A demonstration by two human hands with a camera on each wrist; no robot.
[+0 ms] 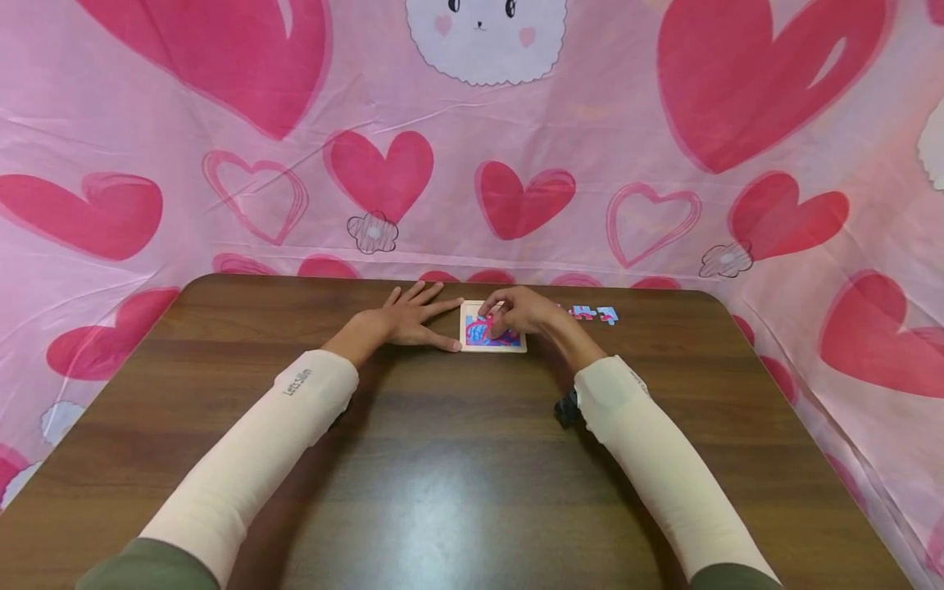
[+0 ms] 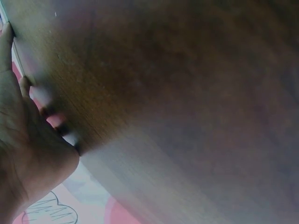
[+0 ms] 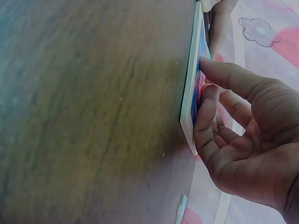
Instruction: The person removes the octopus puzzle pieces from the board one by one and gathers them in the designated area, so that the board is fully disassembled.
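With the left hand (image 1: 415, 318) splayed at the edge of the square, pale wooden puzzle tray (image 1: 496, 350) at mid-frame, uneven pressure from the right hand (image 1: 525, 311), fingers bent, could dislodge the flat blue-and-pink puzzle pieces (image 1: 476, 333) inside, though whether it pinches one cannot be determined.

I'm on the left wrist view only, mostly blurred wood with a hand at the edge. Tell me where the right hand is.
Observer: The right hand is over the puzzle frame, its fingers bent down toward the blue and pink picture.
Operator: Report what the left hand is beside.
Observer: The left hand is spread beside the frame's left edge.
Operator: Check for pieces outside the frame.
Observer: Loose puzzle pieces lie on the table, right of the frame.
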